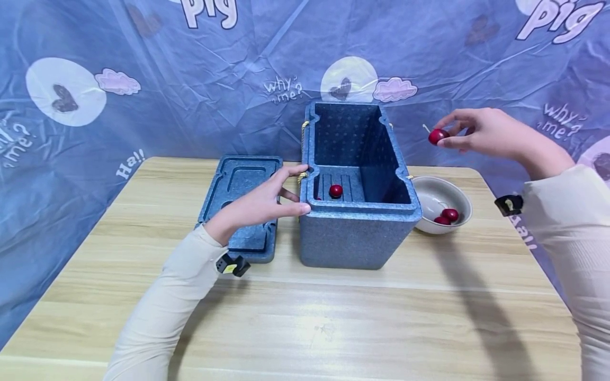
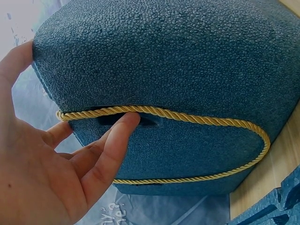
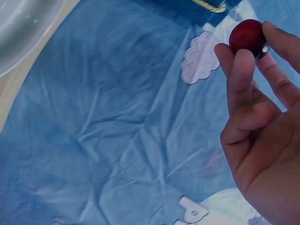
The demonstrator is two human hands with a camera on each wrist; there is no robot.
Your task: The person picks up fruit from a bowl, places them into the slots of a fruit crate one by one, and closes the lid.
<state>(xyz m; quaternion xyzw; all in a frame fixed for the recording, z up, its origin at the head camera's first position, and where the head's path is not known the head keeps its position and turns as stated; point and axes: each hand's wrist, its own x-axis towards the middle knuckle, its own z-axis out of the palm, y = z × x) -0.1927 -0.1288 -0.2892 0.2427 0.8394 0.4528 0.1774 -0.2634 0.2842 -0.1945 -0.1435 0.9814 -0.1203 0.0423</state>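
Observation:
My right hand (image 1: 498,132) pinches a dark red cherry (image 1: 437,136) with a pale stem between thumb and fingertips, up in the air above the bowl and right of the box. The same cherry (image 3: 247,37) shows large in the right wrist view. My left hand (image 1: 259,203) rests on the left rim of a blue foam box (image 1: 352,238), which stands lidless. In the left wrist view its fingers (image 2: 123,136) touch the box wall by a yellow rope (image 2: 187,117). Inside the box lies a cherry (image 1: 335,191); a second red bit is mostly hidden by the rim.
Right of the box, a light bowl (image 1: 467,203) holds cherries (image 1: 449,214). The blue foam lid (image 1: 248,241) lies flat on the wooden table (image 1: 305,323), left of the box and partly under my left forearm. A blue printed cloth (image 1: 229,58) hangs behind.

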